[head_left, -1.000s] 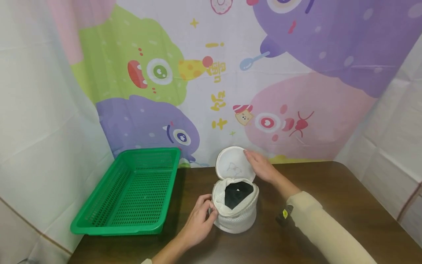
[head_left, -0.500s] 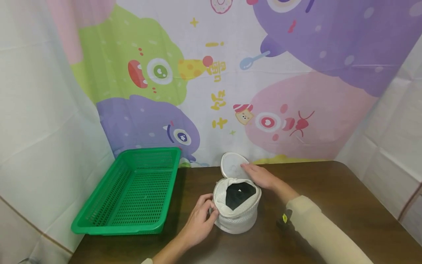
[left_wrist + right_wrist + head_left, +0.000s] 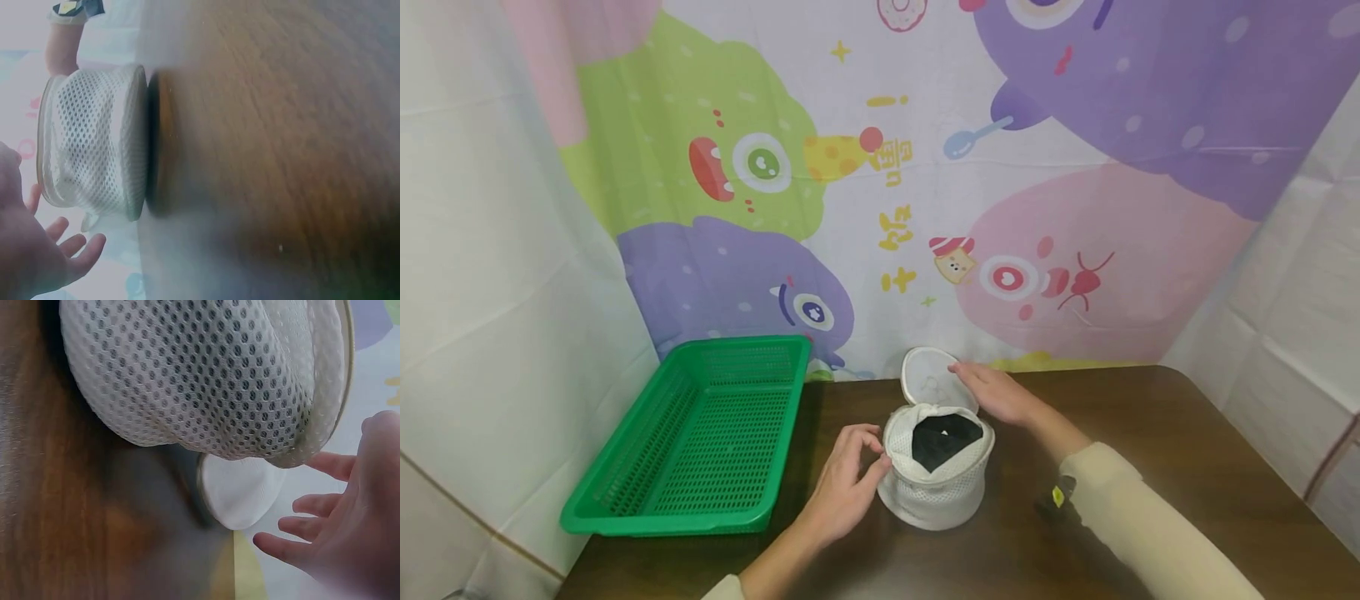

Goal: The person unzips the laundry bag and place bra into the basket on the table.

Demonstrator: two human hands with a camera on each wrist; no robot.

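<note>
A round white mesh laundry bag point(image 3: 932, 502) stands upright on the table, with its lid point(image 3: 925, 379) folded back at the far side. Black cloth point(image 3: 942, 448) shows through its mouth. My left hand point(image 3: 842, 483) is at the bag's left rim, fingers loosely bent and holding nothing; in the left wrist view its fingers spread apart beside the mesh wall. On the far right, my right hand point(image 3: 998, 395) reaches to the lid's right edge with its fingers extended. The right wrist view shows those fingers straight beside the bag; whether they touch the lid I cannot tell.
A green plastic basket point(image 3: 778, 492) with slotted sides stands to the left of the bag on the dark brown table point(image 3: 1120, 400). Behind the table hangs a cartoon-printed curtain point(image 3: 925, 183). White sheets point(image 3: 512, 275) close off both sides.
The lid has tipped farther back and lower, with my right hand lowering alongside. My left hand has loosened from the bag's rim and its fingers have lifted slightly.
</note>
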